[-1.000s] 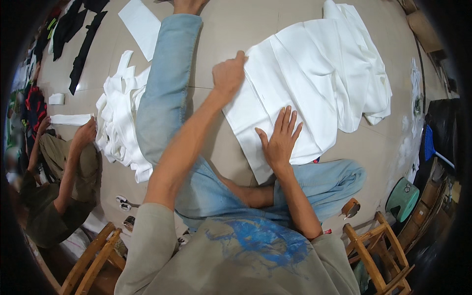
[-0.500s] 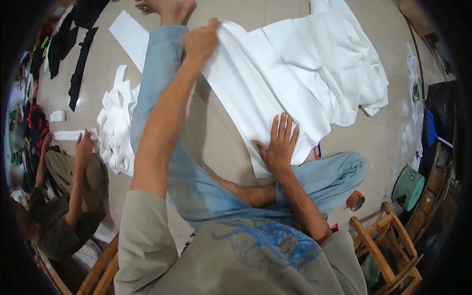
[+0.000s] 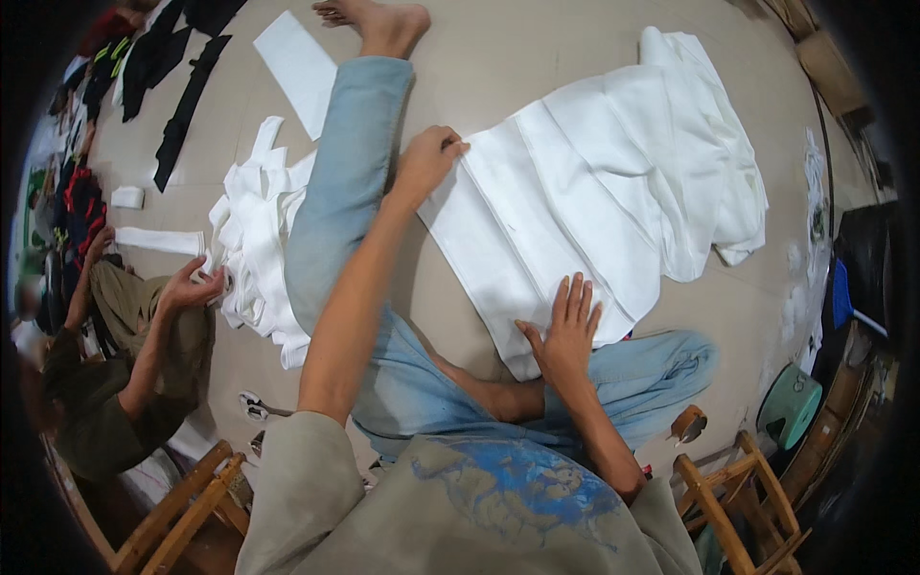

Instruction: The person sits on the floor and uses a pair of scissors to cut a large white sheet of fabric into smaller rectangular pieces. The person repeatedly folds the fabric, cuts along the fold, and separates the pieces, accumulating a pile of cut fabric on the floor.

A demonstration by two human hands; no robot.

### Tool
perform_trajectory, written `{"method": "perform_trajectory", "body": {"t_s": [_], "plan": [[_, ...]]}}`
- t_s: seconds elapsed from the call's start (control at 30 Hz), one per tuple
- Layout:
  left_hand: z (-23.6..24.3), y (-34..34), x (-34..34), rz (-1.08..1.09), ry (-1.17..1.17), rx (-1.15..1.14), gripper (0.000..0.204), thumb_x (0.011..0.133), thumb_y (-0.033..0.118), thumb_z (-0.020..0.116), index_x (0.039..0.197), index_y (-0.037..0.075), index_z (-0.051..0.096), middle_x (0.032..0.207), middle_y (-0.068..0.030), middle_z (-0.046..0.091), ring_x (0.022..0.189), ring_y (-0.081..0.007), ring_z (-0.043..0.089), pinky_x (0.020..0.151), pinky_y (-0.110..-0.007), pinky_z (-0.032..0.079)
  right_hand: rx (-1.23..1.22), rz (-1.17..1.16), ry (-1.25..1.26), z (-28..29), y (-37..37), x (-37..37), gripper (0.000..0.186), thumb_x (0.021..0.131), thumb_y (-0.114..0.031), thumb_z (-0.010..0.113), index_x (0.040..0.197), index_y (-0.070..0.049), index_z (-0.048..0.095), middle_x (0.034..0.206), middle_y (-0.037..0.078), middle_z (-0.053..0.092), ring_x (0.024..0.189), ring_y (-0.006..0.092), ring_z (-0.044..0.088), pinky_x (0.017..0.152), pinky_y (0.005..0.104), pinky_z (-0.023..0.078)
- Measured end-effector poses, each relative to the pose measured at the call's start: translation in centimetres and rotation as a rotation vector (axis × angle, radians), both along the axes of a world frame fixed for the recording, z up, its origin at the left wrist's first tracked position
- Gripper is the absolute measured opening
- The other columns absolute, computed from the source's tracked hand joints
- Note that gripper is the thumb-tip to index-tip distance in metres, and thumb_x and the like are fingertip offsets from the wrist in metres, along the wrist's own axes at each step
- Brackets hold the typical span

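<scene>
A large white cloth lies over the floor in front of me, smooth near my hands and folded into loose pleats farther right. At its far left corner my left hand is closed, pinching the edge between thumb and fingers. My right hand rests palm down on the near end of the cloth with its fingers stretched out. My left leg extends beside the cloth, while my right leg is bent under its near edge.
White strips are heaped left of my leg, with a flat white piece beyond. At left a co-worker's hand is near a white strip. Wooden stools flank me; a green stool stands right.
My left hand has come nearer to me with the cloth's corner, which now lies lower and flatter. My right hand stays on the cloth. The view has shifted slightly. The co-worker's near hand has opened.
</scene>
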State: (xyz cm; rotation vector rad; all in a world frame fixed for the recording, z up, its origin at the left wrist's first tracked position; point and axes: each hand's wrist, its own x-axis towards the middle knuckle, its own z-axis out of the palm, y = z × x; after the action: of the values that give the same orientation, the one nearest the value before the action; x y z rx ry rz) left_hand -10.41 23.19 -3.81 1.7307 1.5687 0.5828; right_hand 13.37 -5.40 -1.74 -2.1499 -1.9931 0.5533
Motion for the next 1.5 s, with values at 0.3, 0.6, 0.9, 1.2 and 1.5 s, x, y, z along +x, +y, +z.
{"method": "perform_trajectory", "body": {"t_s": [0.3, 0.6, 0.9, 1.2, 1.5], "plan": [[-0.7, -2.0, -0.7, 0.111, -0.194, -0.083, 0.028, 0.091, 0.013, 0.075, 0.111, -0.006, 0.074, 0.089, -0.0141, 0.074, 0.08, -0.016, 0.063, 0.078, -0.032, 0.051, 0.405, 0.501, 0.434, 0.7, 23.4, -4.9, 0.049, 0.092, 0.005, 0.054, 0.141, 0.0, 0.057, 0.15, 0.019, 0.053, 0.143, 0.0392, 0.047, 0.119, 0.0501, 0.038], [0.2, -1.4, -1.3, 0.193, -0.461, -0.287, 0.025, 0.101, 0.016, 0.069, 0.112, -0.005, 0.075, 0.094, 0.0002, 0.072, 0.085, -0.0076, 0.06, 0.079, -0.025, 0.048, -0.128, 0.49, 0.537, 1.0, 31.7, -3.5, 0.021, 0.099, -0.014, 0.064, 0.11, 0.002, 0.071, 0.11, 0.017, 0.072, 0.105, 0.0316, 0.067, 0.094, 0.042, 0.052], [0.3, -1.1, -0.5, 0.236, -0.506, -0.268, 0.023, 0.102, 0.018, 0.068, 0.11, -0.003, 0.074, 0.09, 0.0023, 0.068, 0.083, -0.0067, 0.057, 0.078, -0.024, 0.046, -0.122, 0.449, 0.543, 1.1, 31.7, -3.7, 0.024, 0.102, -0.017, 0.063, 0.111, 0.003, 0.071, 0.107, 0.017, 0.072, 0.099, 0.0293, 0.067, 0.092, 0.0394, 0.051], [2.6, -0.4, -0.4, 0.077, -0.18, -0.086, 0.024, 0.1, 0.019, 0.068, 0.113, 0.0, 0.074, 0.09, -0.0112, 0.075, 0.079, -0.0174, 0.065, 0.076, -0.033, 0.051, -0.077, 0.415, 0.601, 0.6, 31.0, -3.6, 0.024, 0.101, -0.016, 0.061, 0.112, 0.004, 0.07, 0.104, 0.016, 0.072, 0.098, 0.0297, 0.066, 0.092, 0.0391, 0.05], [2.2, 0.7, -0.6, -0.001, -0.062, -0.078, 0.023, 0.099, 0.018, 0.068, 0.111, -0.001, 0.075, 0.091, -0.0181, 0.076, 0.079, -0.0232, 0.07, 0.077, -0.036, 0.054, -0.076, 0.432, 0.603, 0.1, 31.3, -3.4, 0.024, 0.101, -0.017, 0.061, 0.111, 0.004, 0.07, 0.103, 0.017, 0.07, 0.098, 0.03, 0.064, 0.091, 0.0397, 0.05]]}}
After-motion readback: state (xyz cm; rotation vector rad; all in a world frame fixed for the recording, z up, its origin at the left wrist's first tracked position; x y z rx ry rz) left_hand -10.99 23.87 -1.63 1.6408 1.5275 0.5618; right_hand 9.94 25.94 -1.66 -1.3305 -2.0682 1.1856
